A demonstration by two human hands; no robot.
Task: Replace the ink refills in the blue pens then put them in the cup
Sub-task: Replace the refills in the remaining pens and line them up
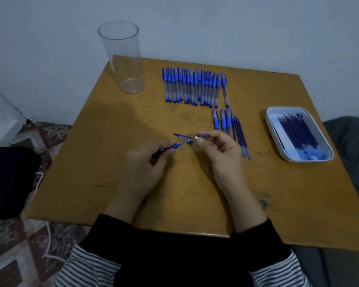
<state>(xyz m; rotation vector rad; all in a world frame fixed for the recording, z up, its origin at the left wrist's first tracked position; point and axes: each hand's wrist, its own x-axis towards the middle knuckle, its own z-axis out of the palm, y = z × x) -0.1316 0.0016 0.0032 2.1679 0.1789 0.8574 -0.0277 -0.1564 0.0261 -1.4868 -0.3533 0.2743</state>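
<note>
Two black sleeves [112, 226] reach over the table [91, 162]; the left hand [147, 162] curls round one blue pen [176, 145]; the right hand [220, 154] pinches a small silvery piece [197, 138] just beside the pen's end; three capped pens [223, 121] and a few loose refills [241, 137] lie beyond, partly hidden by the right hand; a packed row of pens [195, 88] is too crowded to count; one white tray [266, 121] holds dark refills [298, 131]; one clear cup [124, 59] stands upright, far left.

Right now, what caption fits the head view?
Left hand and right hand work on a blue pen near pen row, refill tray and cup.
</note>
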